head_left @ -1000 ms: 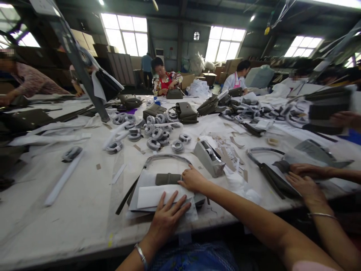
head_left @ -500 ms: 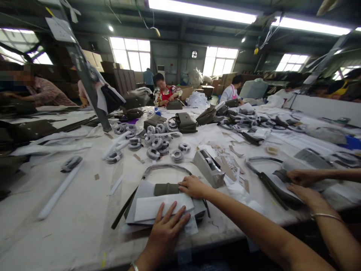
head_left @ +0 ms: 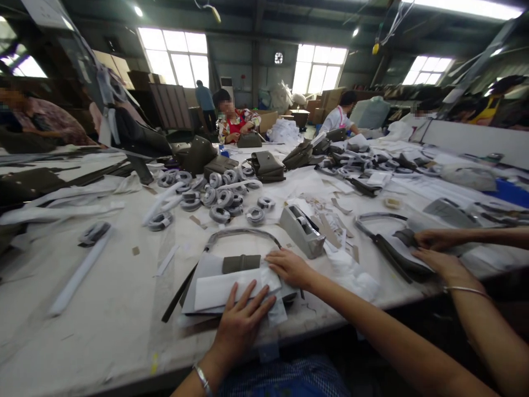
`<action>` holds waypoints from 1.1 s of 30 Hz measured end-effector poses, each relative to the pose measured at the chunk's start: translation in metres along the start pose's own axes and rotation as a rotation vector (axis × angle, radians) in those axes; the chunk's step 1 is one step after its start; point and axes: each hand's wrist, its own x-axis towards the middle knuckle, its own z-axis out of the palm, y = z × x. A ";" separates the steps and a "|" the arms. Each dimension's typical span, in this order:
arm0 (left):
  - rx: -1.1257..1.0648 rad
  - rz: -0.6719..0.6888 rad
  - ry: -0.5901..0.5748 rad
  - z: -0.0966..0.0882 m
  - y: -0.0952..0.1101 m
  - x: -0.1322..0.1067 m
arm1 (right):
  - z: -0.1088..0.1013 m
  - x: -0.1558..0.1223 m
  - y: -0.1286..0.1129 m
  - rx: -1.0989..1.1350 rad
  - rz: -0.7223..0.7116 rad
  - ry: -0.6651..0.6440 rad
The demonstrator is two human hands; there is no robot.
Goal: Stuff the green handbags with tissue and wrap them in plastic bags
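Right across the frame spreads your white table (head_left: 111, 325), and at the upper left a grey pole (head_left: 142, 172) rises from it, blocking part of your view. There's your bag (head_left: 242, 263) at the lower middle, lying flat, its wrapped handle (head_left: 243, 231) arching away from you. At right, a co-worker's hands (head_left: 438, 251) are busy on a second bag (head_left: 390, 251), well apart from yours.

Over on the left of the frame lies a long white strip (head_left: 80, 273). Just beyond your bag, right of the handle, sits the grey tape dispenser (head_left: 301, 231), the nearest obstacle to your right hand (head_left: 291, 268). That hand's fingers rest on the bag's right side; whether they pinch anything, I can't tell. Your left hand (head_left: 243, 320), lower middle, lies spread and gripping nothing, fingers across the white pad (head_left: 215, 290) on the bag.

Coming down in size, wrapped coils (head_left: 225, 198) crowd the centre beyond the handle, paper scraps (head_left: 330, 223) litter the space behind the dispenser, and one tiny brown piece (head_left: 135, 251) sits left of your bag.
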 end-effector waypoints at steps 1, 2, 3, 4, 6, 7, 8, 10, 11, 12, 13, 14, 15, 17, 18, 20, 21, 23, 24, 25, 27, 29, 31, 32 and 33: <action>-0.010 -0.005 -0.007 0.001 0.000 0.000 | 0.002 -0.017 -0.003 0.057 -0.008 0.064; -0.019 -0.010 -0.013 0.002 0.001 -0.001 | 0.004 -0.033 -0.007 0.107 -0.018 0.116; -0.027 -0.015 -0.017 0.002 0.001 -0.001 | 0.007 -0.047 -0.011 0.139 -0.027 0.150; -0.036 -0.022 -0.021 0.002 0.001 -0.001 | 0.011 -0.059 -0.014 0.150 -0.028 0.165; -0.058 -0.038 -0.028 0.001 0.002 -0.001 | 0.021 -0.074 -0.020 0.148 -0.016 0.188; -0.071 -0.044 -0.037 -0.001 0.003 0.000 | 0.027 -0.077 -0.022 0.146 -0.006 0.208; -0.084 -0.047 -0.054 -0.003 0.003 0.000 | 0.033 -0.079 -0.022 0.146 0.003 0.235; -0.109 -0.059 -0.098 -0.007 0.005 0.001 | 0.045 -0.078 -0.020 0.145 -0.001 0.293; -0.122 -0.070 -0.117 -0.008 0.006 0.002 | 0.050 -0.077 -0.018 0.144 -0.009 0.321; -0.134 -0.090 -0.124 -0.008 0.008 0.004 | 0.054 -0.076 -0.016 0.141 -0.016 0.346; -0.144 -0.116 -0.112 -0.007 0.009 0.005 | 0.058 -0.075 -0.015 0.137 -0.021 0.368; -0.149 -0.146 -0.082 -0.005 0.011 0.006 | 0.060 -0.073 -0.014 0.133 -0.024 0.388; -0.148 -0.171 -0.038 -0.002 0.013 0.007 | 0.061 -0.073 -0.014 0.129 -0.025 0.403; -0.129 -0.202 0.055 0.005 0.016 0.008 | 0.060 -0.074 -0.015 0.111 -0.028 0.430; -0.116 -0.207 0.089 0.008 0.017 0.008 | 0.059 -0.076 -0.016 0.095 -0.029 0.448; -0.095 -0.210 0.123 0.013 0.018 0.008 | 0.057 -0.086 -0.022 0.049 -0.040 0.496; -0.089 -0.211 0.126 0.014 0.018 0.008 | 0.058 -0.094 -0.027 0.024 -0.051 0.524; -0.086 -0.212 0.124 0.015 0.018 0.007 | 0.064 -0.113 -0.037 -0.016 -0.109 0.556; -0.088 -0.212 0.120 0.014 0.018 0.007 | 0.069 -0.122 -0.043 -0.029 -0.157 0.549; -0.092 -0.211 0.115 0.014 0.018 0.006 | 0.075 -0.129 -0.049 -0.038 -0.208 0.532; -0.098 -0.213 0.106 0.013 0.018 0.006 | 0.088 -0.136 -0.059 -0.047 -0.292 0.488; -0.096 -0.213 0.096 0.013 0.018 0.006 | 0.100 -0.132 -0.066 -0.041 -0.311 0.481; -0.089 -0.207 0.087 0.013 0.017 0.006 | 0.107 -0.122 -0.070 -0.017 -0.299 0.508; -0.084 -0.201 0.085 0.013 0.017 0.006 | 0.109 -0.117 -0.071 0.003 -0.300 0.531; -0.078 -0.195 0.085 0.013 0.017 0.006 | 0.110 -0.112 -0.071 0.029 -0.305 0.558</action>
